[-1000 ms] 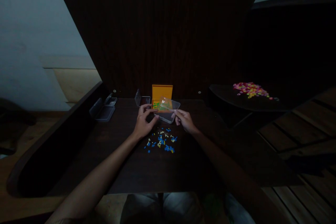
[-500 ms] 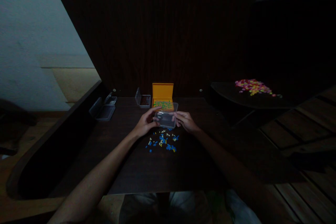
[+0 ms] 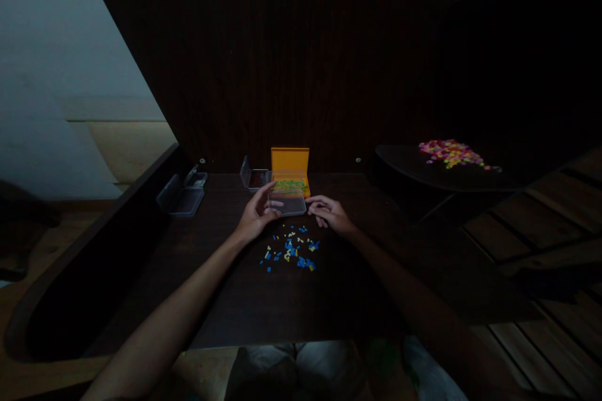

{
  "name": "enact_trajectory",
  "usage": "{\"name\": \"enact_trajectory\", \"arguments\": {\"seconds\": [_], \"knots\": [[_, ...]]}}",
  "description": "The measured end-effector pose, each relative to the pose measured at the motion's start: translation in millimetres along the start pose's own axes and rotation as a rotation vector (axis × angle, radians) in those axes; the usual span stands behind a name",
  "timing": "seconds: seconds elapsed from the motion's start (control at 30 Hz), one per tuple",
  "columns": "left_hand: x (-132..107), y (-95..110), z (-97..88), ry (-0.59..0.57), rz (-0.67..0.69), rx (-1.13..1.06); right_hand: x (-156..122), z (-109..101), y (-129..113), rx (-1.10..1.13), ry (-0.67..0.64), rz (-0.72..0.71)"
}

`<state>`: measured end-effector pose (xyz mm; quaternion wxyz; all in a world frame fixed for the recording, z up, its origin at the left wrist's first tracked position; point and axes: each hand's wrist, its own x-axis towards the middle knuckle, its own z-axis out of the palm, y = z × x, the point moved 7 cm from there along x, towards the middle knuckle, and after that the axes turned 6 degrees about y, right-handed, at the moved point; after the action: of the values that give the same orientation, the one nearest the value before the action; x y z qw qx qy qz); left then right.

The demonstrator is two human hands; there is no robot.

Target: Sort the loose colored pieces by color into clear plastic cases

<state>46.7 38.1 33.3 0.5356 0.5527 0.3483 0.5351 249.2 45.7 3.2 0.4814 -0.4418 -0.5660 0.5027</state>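
My left hand (image 3: 256, 214) grips a clear plastic box (image 3: 288, 204) by its left side, thumb at the near edge and fingers behind it. The box is held over the dark table, just in front of an open orange case (image 3: 290, 160) with small green pieces (image 3: 290, 185) in it. My right hand (image 3: 330, 215) is at the box's right edge, its fingers loosely bent and partly apart; whether a fingertip touches the box is hard to see. Small blue, yellow and cream pieces (image 3: 292, 252) lie scattered on the table below the box.
An open clear box (image 3: 258, 179) with dark reddish contents stands left of the orange case. Further left are another open clear box (image 3: 187, 202) and a smaller one (image 3: 196, 179). A pile of pink and yellow pieces (image 3: 454, 153) lies on the shelf (image 3: 404, 166) at right.
The clear box has moved slightly left and away from me, its rear flap no longer distinct. My right fingers have loosened from its edge. More scattered pieces show below.
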Motion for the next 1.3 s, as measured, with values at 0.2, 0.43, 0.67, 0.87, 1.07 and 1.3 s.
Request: {"name": "enact_trajectory", "arguments": {"seconds": [0.2,0.43,0.67,0.87,1.07,1.3], "knots": [[4,-6,-14.7,0.081,0.042,0.078,-8,8,-13,-0.315,-0.206,-0.161],[5,-12,-13.0,0.028,0.012,0.055,-14,19,-18,-0.464,-0.301,-0.325],[5,-16,-10.6,-0.012,-0.035,0.03,-14,18,-16,-0.501,-0.259,-0.363],[6,-16,-11.8,-0.006,-0.068,0.011,-9,13,-18,-0.552,-0.142,-0.375],[6,-14,-11.9,-0.013,-0.047,-0.012,-13,15,-20,-0.485,-0.189,-0.332],[6,-17,-13.0,0.0,-0.065,-0.032,-16,20,-18,-0.467,-0.249,-0.301]]}}
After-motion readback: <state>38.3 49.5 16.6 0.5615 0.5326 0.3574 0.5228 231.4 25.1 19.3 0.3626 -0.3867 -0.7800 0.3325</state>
